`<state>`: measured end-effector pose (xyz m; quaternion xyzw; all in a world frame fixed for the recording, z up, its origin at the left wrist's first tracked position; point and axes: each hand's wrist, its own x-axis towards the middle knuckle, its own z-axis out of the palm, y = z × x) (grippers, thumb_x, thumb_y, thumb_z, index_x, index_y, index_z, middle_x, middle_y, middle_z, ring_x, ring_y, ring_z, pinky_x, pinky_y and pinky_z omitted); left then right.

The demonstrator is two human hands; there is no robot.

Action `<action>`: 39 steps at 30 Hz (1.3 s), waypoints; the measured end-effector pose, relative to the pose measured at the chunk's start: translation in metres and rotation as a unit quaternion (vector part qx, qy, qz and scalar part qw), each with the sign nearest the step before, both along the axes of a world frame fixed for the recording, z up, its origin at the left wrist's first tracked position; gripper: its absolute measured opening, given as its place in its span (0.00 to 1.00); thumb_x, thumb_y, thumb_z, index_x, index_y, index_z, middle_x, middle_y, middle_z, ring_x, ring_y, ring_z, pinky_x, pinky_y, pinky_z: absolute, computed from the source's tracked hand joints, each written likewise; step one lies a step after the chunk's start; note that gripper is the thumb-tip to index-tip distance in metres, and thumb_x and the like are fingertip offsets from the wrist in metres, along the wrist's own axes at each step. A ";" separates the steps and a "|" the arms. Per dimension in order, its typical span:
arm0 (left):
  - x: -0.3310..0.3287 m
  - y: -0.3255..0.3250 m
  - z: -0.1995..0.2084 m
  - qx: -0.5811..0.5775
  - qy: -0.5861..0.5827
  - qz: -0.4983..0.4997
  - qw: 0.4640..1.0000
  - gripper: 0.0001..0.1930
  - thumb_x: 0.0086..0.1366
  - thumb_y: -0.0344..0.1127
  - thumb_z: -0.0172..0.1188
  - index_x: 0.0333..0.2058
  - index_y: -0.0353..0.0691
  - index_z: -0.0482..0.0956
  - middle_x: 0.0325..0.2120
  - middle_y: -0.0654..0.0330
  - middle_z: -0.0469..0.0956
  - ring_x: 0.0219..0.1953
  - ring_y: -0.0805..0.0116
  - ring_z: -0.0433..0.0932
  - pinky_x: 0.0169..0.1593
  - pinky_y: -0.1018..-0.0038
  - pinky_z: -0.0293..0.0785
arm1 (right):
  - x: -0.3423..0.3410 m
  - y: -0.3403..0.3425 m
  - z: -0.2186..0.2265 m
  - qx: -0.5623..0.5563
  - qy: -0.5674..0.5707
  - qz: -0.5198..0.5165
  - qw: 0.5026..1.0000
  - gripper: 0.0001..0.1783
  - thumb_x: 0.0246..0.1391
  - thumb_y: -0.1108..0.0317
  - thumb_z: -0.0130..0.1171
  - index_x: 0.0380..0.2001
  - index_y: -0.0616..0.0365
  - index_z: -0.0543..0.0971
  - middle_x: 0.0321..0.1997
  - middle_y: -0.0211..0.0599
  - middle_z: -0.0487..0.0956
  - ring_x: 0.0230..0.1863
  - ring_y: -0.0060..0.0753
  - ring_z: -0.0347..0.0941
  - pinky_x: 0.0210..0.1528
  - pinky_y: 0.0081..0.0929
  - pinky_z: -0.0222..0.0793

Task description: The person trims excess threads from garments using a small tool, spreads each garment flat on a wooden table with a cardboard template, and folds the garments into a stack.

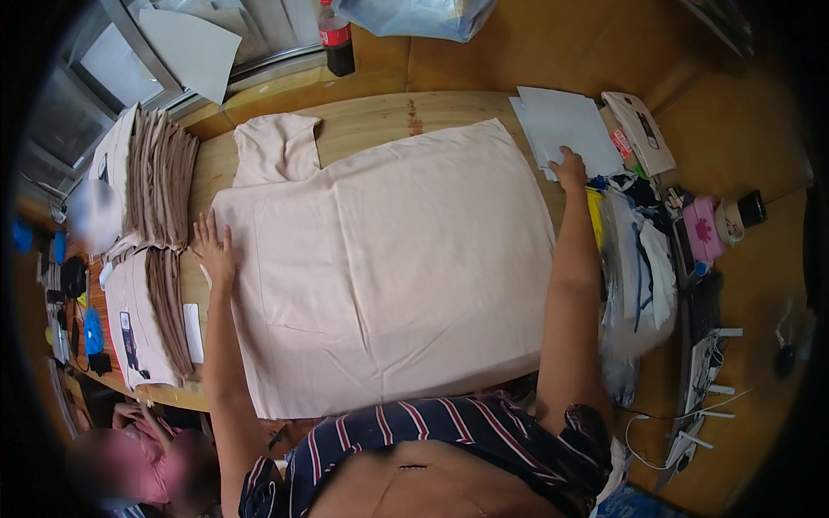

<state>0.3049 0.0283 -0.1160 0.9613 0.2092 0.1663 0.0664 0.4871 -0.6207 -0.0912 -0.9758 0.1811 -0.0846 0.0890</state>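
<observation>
A pale pink garment (414,259) lies spread flat in front of me, with one sleeve-like part (278,147) reaching past its far left side. My left hand (213,250) rests palm down at the garment's left edge, fingers apart, holding nothing. Over at the far right, my right hand (568,167) touches the near edge of a small pile of white sheets (570,125). Its thumb and forefinger are apart on the top sheet, and the other fingers are partly curled.
Folded pink garments stand in two stacks, one farther (155,181) and one nearer (151,315), left of the wooden table (371,108). A packaged garment (639,134), plastic bags (635,268) and a pink box (704,229) line the right. A soda bottle (336,41) stands behind. Someone in pink (147,466) sits lower left.
</observation>
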 end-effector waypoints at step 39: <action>-0.034 0.044 0.015 -0.211 -0.002 0.028 0.977 0.22 0.46 0.41 0.61 0.39 0.34 0.72 0.38 0.44 0.70 0.42 0.55 0.67 0.46 0.67 0.63 | -0.180 0.256 -0.035 0.613 -0.016 0.192 0.766 0.27 0.51 0.81 0.38 0.54 0.56 0.47 0.42 0.49 0.67 0.24 0.37 0.73 0.20 0.24 0.72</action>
